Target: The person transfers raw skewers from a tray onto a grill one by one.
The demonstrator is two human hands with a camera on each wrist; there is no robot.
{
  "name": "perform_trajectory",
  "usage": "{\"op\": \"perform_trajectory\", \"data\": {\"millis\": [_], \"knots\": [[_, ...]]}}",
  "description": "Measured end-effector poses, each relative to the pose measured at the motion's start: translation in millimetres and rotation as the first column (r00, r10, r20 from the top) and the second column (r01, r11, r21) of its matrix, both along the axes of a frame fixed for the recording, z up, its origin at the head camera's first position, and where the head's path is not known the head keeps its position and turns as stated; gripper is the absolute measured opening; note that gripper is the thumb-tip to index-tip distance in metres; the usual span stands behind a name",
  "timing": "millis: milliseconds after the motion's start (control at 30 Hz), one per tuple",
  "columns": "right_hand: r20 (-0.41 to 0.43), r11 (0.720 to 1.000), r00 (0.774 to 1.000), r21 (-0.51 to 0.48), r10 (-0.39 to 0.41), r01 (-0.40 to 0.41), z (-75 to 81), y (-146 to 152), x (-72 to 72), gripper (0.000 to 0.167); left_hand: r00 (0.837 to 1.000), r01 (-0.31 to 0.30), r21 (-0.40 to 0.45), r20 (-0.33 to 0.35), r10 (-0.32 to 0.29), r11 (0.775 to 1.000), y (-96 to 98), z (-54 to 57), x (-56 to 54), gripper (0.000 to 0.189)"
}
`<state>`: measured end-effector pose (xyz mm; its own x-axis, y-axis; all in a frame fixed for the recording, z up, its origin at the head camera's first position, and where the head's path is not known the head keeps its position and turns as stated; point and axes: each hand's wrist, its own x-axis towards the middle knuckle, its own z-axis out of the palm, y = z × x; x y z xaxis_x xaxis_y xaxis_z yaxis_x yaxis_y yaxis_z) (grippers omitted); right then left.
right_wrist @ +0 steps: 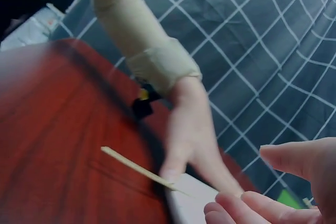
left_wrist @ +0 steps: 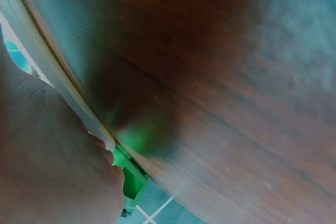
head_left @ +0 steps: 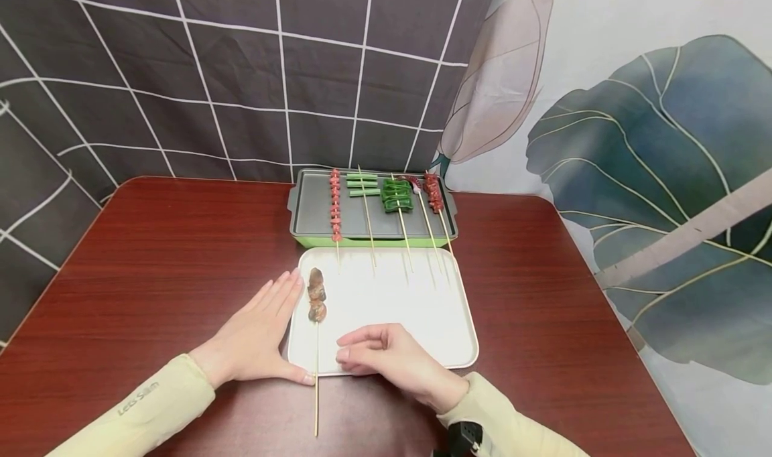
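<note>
A white rectangular tray (head_left: pixel 395 309) lies on the table. My left hand (head_left: pixel 256 336) rests along its left edge with straight fingers, the thumb tip right by the skewer stick at the tray's front rim. On the tray's left side lies a skewer of greyish-brown pieces (head_left: pixel 316 296), its bare stick (right_wrist: pixel 131 165) sticking out over the front edge. My right hand (head_left: pixel 395 360) hovers at the tray's front, just right of that stick, fingers loosely bent. In the right wrist view thumb and fingers (right_wrist: pixel 286 161) stand apart with nothing between them.
Behind the tray stands a grey grill pan (head_left: pixel 310 209) with a green base. Across it lie a pink-red skewer (head_left: pixel 335 206), green stalks (head_left: pixel 362 183) on a stick, a folded green leaf skewer (head_left: pixel 397 196) and two dark-red skewers, sticks reaching over the tray. A checked cloth (head_left: pixel 235 61) hangs behind.
</note>
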<state>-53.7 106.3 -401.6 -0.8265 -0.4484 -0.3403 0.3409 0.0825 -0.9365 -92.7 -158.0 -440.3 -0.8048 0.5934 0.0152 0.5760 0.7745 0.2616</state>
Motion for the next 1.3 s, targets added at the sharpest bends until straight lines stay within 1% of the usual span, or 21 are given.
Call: {"op": "perform_trajectory", "data": {"millis": [267, 467, 700, 1000, 1133, 1300], "knots": [[0.089, 0.999, 0.995, -0.014, 0.052, -0.051, -14.7, -3.2, 19.7, 0.026, 1.000, -0.002, -0.004, 0.002, 0.002, 1.000, 0.3, 0.0, -0.3, 0.151], [0.164, 0.993, 0.980, -0.049, 0.114, -0.107, -26.5, -5.8, 30.4, 0.022, 1.000, -0.002, -0.002, 0.002, 0.002, 1.000, 0.7, 0.7, 0.6, 0.150], [0.217, 0.976, 0.956, -0.129, 0.200, -0.175, -32.4, -10.0, 36.8, 0.022, 1.000, -0.005, 0.000, 0.012, 0.005, 1.000, 0.5, 1.6, 0.3, 0.149], [0.270, 0.961, 0.931, -0.192, 0.245, -0.197, -35.7, -14.6, 38.5, 0.022, 1.000, -0.005, 0.005, 0.023, 0.005, 1.000, 0.6, 1.4, 0.1, 0.149], [0.265, 0.960, 0.933, -0.208, 0.242, -0.190, -35.4, -14.0, 38.2, 0.023, 1.000, -0.007, 0.003, 0.024, 0.007, 1.000, 0.6, 1.7, -0.1, 0.150], [0.240, 0.965, 0.948, -0.204, 0.211, -0.163, -33.3, -12.2, 38.3, 0.023, 1.000, -0.004, 0.003, 0.021, 0.004, 1.000, 0.9, 1.9, -0.3, 0.149]]}}
